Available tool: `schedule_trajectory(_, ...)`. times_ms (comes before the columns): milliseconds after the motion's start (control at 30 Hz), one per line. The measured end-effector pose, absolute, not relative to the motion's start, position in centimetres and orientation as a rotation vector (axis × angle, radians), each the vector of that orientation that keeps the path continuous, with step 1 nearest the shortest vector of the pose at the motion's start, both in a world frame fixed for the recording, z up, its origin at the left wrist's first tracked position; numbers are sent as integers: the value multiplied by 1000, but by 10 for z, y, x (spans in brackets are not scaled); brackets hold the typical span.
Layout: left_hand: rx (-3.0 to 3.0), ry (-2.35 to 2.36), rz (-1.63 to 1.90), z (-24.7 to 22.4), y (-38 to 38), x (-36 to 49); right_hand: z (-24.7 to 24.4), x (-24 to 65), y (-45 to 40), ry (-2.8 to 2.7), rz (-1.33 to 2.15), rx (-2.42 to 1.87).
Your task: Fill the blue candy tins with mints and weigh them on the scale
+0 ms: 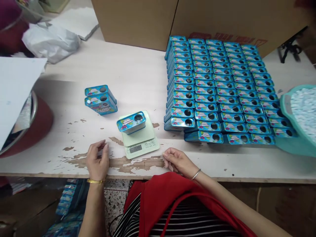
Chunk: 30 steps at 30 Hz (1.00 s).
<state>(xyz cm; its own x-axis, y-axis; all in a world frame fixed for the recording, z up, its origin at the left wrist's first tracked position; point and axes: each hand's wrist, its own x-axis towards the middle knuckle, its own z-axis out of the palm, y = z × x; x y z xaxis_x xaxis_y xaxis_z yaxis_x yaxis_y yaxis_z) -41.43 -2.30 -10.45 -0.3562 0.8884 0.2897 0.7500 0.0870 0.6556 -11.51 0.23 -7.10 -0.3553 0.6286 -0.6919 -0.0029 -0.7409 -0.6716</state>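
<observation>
A blue candy tin point(132, 123) stands upright on the pale green kitchen scale point(141, 148), its round top hole uncovered. The digits on the scale's display are too blurred to read. My left hand point(97, 160) rests on the table left of the scale, its fingers half curled, the thumb apart and nothing in it. To the right of the scale lies my right hand point(178, 161), its fingers loosely curled in, with nothing visible in them. Two more blue tins point(101, 102) stand together behind my left hand; a small white piece sits on the nearer one's top.
Rows of blue tins point(204, 89) with open holes fill the right side. A turquoise basin point(286, 105) of white pieces touches that side. Cardboard boxes point(135, 23) stand behind. At left are a red pot point(45, 123), white sheets point(19, 85) and a plastic bag point(50, 41).
</observation>
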Motion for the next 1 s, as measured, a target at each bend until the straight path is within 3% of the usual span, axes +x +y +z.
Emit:
schedule_trajectory(200, 1964, 2015, 1154, -66, 4, -394, -85, -116, 2, -940, 2104, -1435)
schedule_trajectory(400, 2566, 1671, 835, -9, 64, -356, -82, -111, -3, -1107, 2036, -1389)
schedule_trajectory(533, 2644, 1406, 825, 10, 70, -326, -79, -102, -9, -1164, 2000, -1370)
schedule_trajectory(733, 2736, 1078, 697, -12, 68, -254, -77, -95, -15, -1179, 2023, -1324)
schedule_trajectory(867, 2832, 1159, 716, -35, 71, -238, -79, -91, -20, -1236, 1984, -1331)
schedule_trajectory(1000, 2744, 1491, 981, -25, 83, -286, -84, -87, -19, -1226, 1957, -1331)
